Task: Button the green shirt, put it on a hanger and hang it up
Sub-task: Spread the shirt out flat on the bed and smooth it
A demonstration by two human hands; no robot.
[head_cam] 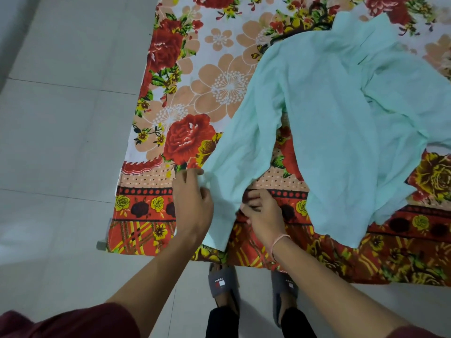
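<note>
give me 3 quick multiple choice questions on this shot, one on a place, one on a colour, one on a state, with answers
1. Which part of the shirt do the left hand and right hand hold?
A. the collar
B. the end of a sleeve
C. the bottom hem

2. What colour is the band on the right wrist?
A. pink
B. blue
C. black

3. How is the shirt lying?
A. hanging from a rail
B. folded in a neat stack
C. spread loosely on the bedsheet

Answers:
1 B: both hands pinch the fabric at the sleeve's near end.
2 A: a thin pink band circles the wrist.
3 C: the shirt lies opened out on the flowered bedsheet.
</note>
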